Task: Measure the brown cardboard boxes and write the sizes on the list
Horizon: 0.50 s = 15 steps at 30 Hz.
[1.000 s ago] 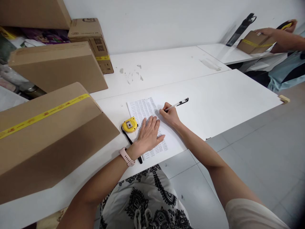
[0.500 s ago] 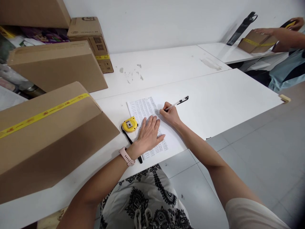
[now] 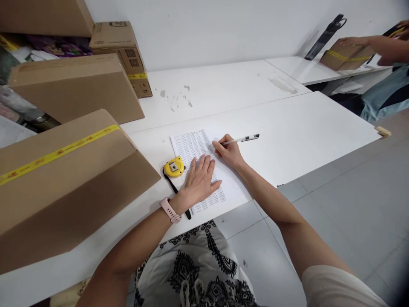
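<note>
A printed sheet of small figures [image 3: 188,145] lies on the white table [image 3: 287,132] in front of me. My left hand [image 3: 200,179] rests flat on it with fingers spread, a pink watch on the wrist. My right hand [image 3: 227,151] pinches a black-and-white pen [image 3: 243,138], its tip on the sheet's right edge and its cap end pointing right. A yellow tape measure [image 3: 174,166] with a black strap sits just left of my left hand.
Large cardboard boxes with yellow tape [image 3: 64,170] crowd the table's left side, and smaller boxes [image 3: 124,51] stand against the wall. At the far right another person's hand [image 3: 351,41] rests on a taped box [image 3: 345,57] on a neighbouring table.
The pen has tilted flatter, its cap end swinging right and down. My right hand shifted slightly on the sheet. My left hand stays put.
</note>
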Tool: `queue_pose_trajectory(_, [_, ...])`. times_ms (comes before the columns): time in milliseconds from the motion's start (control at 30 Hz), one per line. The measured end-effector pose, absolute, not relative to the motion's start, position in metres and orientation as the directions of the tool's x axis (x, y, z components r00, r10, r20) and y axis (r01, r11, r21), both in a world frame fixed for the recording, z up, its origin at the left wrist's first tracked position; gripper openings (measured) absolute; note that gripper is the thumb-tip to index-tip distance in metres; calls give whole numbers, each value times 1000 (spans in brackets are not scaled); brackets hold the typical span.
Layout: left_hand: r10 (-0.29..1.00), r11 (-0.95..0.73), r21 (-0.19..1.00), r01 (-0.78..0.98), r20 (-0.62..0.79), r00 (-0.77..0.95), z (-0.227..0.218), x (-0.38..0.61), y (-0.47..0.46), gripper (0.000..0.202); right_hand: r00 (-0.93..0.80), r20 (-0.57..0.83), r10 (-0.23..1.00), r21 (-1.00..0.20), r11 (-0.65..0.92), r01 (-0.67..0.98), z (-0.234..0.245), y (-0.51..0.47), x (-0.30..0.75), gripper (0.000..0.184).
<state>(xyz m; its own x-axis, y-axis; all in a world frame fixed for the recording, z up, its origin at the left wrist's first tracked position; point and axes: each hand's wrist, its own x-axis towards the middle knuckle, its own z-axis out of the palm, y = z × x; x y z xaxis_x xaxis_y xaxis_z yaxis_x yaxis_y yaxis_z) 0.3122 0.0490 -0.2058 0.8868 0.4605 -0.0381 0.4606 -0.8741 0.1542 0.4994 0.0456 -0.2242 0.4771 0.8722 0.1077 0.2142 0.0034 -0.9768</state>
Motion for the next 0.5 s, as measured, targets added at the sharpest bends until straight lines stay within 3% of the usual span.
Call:
queue_pose_trajectory(167, [458, -877, 147, 457, -32, 888, -206, 313, 49, 73, 504, 200, 840, -931, 3, 364, -220, 44, 499, 32])
queue_pose_trajectory(500, [462, -874, 151, 461, -30, 886, -208, 313, 49, 73, 470, 201, 859, -918, -3, 397, -227, 45, 502, 24])
